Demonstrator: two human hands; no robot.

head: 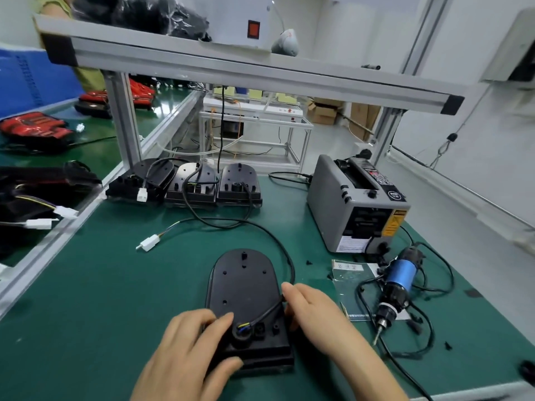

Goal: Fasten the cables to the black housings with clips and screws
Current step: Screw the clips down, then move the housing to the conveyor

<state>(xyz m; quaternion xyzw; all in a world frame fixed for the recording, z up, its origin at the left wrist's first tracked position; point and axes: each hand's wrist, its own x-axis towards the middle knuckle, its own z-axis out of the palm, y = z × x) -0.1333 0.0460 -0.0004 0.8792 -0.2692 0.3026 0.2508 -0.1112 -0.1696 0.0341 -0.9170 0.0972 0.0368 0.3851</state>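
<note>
At the left edge of the frame, red lamp units [34, 127] lie on a green belt behind an aluminium rail [86, 209]. Right of the rail, at upper centre-left on the green bench mat [101, 299], three black housings [185, 183] stand side by side in a row, each with its own lead. Below them a white plug [148, 243] lies on the mat at the free end of a thin black cable [285, 253].

At lower centre, the left hand [188, 351] grips the near left corner of a flat black plastic housing [244, 287] with a rounded far end. Its fingers curl over the top beside the round cable port and its thumb lies against the front edge. The housing lies flat on the mat. The cable leaves that port, crosses the housing's right edge and loops up and back leftward to the plug.

The right hand [312, 311] sits against the housing's right edge where the cable crosses. Its fingers are bent, but I cannot tell whether they pinch the cable.

Further right, a grey tape dispenser [356, 204] stands at upper right. Below it a blue-bodied electric screwdriver [396, 285] lies partly on a clear plastic bag [351, 280].
</note>
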